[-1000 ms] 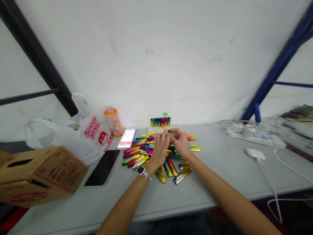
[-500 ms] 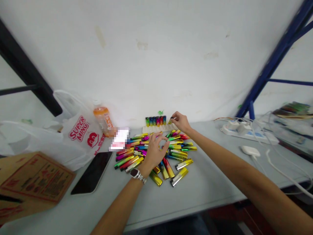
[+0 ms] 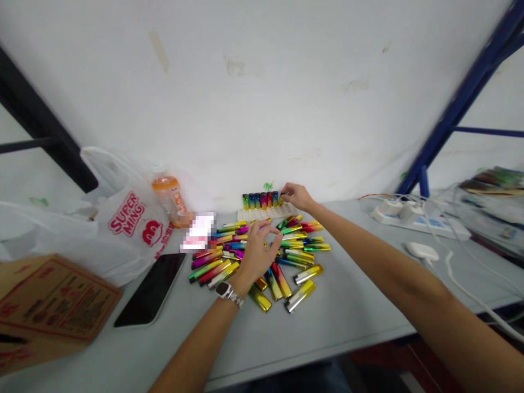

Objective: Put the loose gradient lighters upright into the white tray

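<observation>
My right hand (image 3: 297, 196) pinches a yellow-ended lighter (image 3: 281, 200) at the right end of a row of upright lighters (image 3: 257, 201). The row stands along the back of a white gridded tray (image 3: 244, 214) against the wall. Over a spread of shiny multicoloured lighters (image 3: 302, 296) hovers my left hand (image 3: 258, 252), its thumb and fingers curved and apart, with nothing seen between them. Part of the pile is hidden beneath that hand. A watch (image 3: 224, 290) is on the left wrist.
On the left are a cardboard box (image 3: 61, 305), a white plastic bag (image 3: 102, 240), a dark phone (image 3: 153, 289) and an orange drink bottle (image 3: 168, 196). A blurred-out bright rectangle (image 3: 199, 231) lies behind the pile. To the right are a power strip (image 3: 426, 224), a white charger (image 3: 421, 251) and cables.
My right hand has moved slightly left, bringing its lighter up close to the end of the upright row. The left hand stays over the pile, and the view has shifted a little.
</observation>
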`<state>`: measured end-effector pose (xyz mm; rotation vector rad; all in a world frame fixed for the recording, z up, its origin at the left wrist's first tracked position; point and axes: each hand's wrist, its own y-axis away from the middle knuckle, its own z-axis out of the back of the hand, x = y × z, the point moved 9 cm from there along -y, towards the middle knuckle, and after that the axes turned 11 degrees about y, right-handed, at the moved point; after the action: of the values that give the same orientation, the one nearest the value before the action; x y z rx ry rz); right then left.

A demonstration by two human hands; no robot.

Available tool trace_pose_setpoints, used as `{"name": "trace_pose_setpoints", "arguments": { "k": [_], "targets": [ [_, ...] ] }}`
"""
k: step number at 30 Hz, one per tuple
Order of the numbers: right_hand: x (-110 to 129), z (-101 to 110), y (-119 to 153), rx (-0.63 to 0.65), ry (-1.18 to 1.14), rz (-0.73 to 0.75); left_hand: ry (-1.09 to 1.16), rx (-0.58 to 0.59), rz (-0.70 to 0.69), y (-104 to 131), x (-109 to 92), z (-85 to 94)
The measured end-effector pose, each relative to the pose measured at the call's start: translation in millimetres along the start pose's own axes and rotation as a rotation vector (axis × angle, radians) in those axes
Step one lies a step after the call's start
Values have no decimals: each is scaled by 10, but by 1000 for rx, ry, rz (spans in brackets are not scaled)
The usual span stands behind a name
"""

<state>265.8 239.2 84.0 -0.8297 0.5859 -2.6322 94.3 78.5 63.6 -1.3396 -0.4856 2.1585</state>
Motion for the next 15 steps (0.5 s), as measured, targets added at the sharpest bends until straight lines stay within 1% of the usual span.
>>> {"name": "trace_pose_setpoints", "arguments": {
  "k": [4,8,12,15],
  "targets": [
    [39,34,22,-24,222,15,9,-33,8,-22,50,34],
    [121,40,127,-27,414,21,58,-54,23,-31,56,65],
    [189,3,202,31,528,10,138,-67,62,-27,26,99],
    [226,-18,237,77,612,12,175,-83,99,-33,50,114]
  ]
}}
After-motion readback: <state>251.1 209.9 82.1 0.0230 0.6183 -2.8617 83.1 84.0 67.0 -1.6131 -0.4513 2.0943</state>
